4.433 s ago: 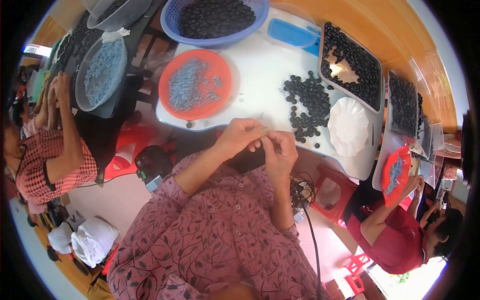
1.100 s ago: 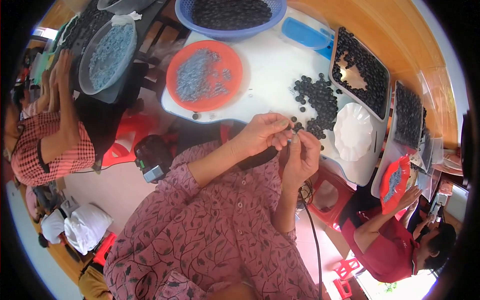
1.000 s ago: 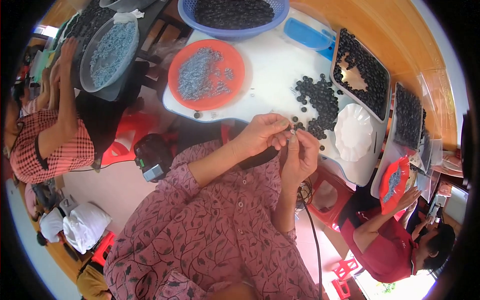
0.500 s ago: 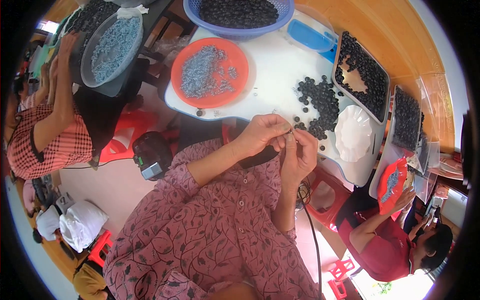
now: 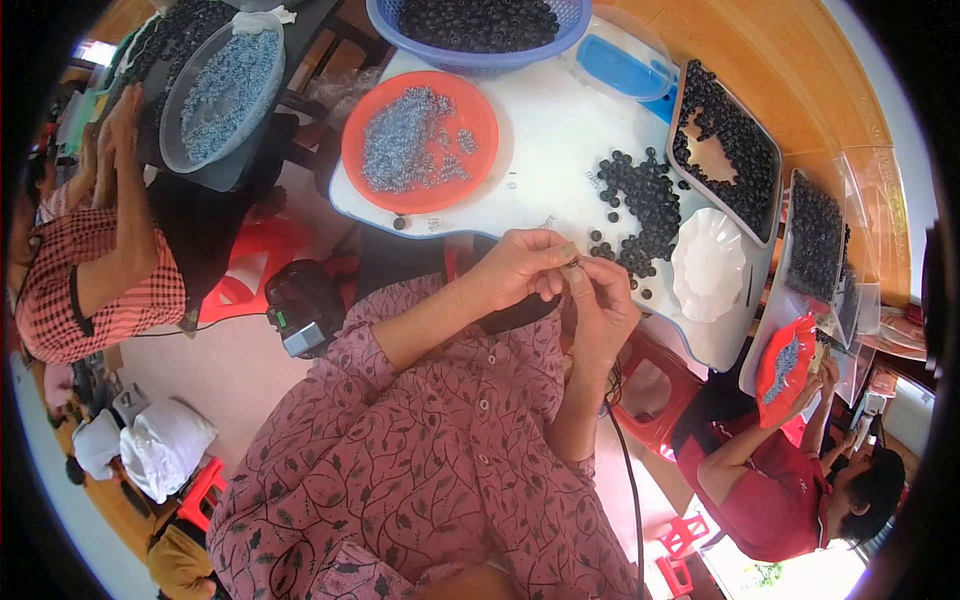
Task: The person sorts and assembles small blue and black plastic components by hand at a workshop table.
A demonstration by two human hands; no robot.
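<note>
My left hand (image 5: 522, 265) and my right hand (image 5: 603, 305) meet in front of my chest, near the table's front edge. Thumb and forefinger are pinched together on each, at one shared spot. Something small and dark shows between the fingertips, too tiny to name. Beyond my left hand, an orange-red round tray (image 5: 487, 110) holds a heap of small silvery metal springs (image 5: 395, 140). Small round black parts (image 5: 650, 205) lie loose on the white table (image 5: 540, 130), just past my right hand. A white scalloped dish (image 5: 707, 265) stands to their right.
A purple basket (image 5: 480, 62) full of black parts stands at the back, with a blue container (image 5: 620, 70) beside it. At right, a metal tray (image 5: 772, 190) holds more black parts. A co-worker in red (image 5: 750, 490) sits at right, another in checks (image 5: 100, 290) at left.
My joined hands have shifted very slightly, the right one turning a little with its fingers closer to the left. The co-workers' hands have moved as well.
</note>
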